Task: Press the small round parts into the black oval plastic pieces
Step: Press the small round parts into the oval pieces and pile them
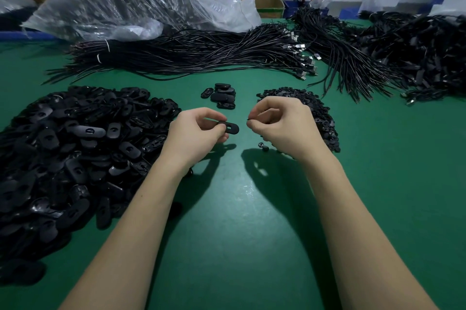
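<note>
Oval pieces (75, 158) are heaped along the table (239, 208) left edge, round parts (320, 112) right, each beside its hand. Left hand (196, 135) grip pinches one oval piece (230, 128) mid-table; right hand (280, 125) grip pinches a tiny round part (248, 121) just beside it, apart.

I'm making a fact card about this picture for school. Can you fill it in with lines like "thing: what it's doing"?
left hand: pinches one oval piece above the table
right hand: pinches a tiny round part, close to the oval piece but apart
big pile: oval pieces, on the left
round pile: behind the right hand
small stack: a few oval pieces, past the hands
cables: black bundles at the back
table: green
</note>
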Demonstrator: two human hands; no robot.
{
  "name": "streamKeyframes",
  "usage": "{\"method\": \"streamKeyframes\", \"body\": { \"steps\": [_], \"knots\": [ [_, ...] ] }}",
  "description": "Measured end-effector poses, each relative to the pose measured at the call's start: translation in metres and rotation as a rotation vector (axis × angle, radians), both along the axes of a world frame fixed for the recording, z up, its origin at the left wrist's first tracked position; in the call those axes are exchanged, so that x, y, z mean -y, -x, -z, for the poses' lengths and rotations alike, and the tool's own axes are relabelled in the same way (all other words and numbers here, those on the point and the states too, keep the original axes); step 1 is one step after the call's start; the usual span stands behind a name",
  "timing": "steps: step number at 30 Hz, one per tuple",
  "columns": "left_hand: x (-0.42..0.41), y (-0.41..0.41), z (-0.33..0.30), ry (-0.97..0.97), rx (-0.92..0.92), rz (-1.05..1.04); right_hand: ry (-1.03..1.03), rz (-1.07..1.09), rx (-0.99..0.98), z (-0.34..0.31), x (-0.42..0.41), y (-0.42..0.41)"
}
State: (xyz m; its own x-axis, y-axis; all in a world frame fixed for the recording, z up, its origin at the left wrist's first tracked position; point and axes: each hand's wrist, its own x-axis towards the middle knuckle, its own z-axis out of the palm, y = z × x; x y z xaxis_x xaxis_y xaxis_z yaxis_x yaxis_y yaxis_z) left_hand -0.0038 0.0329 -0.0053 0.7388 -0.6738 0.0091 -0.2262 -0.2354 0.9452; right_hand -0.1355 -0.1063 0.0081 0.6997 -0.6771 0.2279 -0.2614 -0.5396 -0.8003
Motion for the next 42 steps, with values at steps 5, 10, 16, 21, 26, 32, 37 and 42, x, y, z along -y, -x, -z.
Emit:
{"method": "streamKeyframes", "body": {
  "steps": [5, 10, 16, 21, 26, 32, 37, 42],
  "knots": [
    [0.001, 0.000, 0.001, 0.033, -0.060, 0.016, -0.145, -0.015, 0.030, 0.006, -0.008, -0.008],
    [0.001, 0.000, 0.001, 0.056, -0.082, 0.030, -0.284, 0.028, 0.055, 0.013, -0.012, -0.012],
    [0.002, 0.000, 0.001, 0.089, -0.155, 0.021, -0.440, 0.093, 0.090, 0.014, -0.017, -0.018],
    [0.003, -0.001, 0.002, 0.109, -0.200, 0.023, -0.437, 0.119, 0.081, 0.016, -0.016, -0.019],
    [0.004, -0.003, 0.002, 0.126, -0.254, -0.002, -0.422, 0.121, 0.090, 0.017, -0.017, -0.021],
    [0.004, -0.002, 0.000, 0.161, -0.306, -0.010, -0.457, 0.112, 0.100, 0.015, -0.017, -0.021],
    [0.005, -0.003, 0.001, 0.168, -0.298, 0.009, -0.437, 0.132, 0.095, 0.015, -0.020, -0.022],
    [0.005, -0.003, 0.002, 0.159, -0.278, 0.014, -0.419, 0.144, 0.099, 0.015, -0.021, -0.024]
  ]
}}
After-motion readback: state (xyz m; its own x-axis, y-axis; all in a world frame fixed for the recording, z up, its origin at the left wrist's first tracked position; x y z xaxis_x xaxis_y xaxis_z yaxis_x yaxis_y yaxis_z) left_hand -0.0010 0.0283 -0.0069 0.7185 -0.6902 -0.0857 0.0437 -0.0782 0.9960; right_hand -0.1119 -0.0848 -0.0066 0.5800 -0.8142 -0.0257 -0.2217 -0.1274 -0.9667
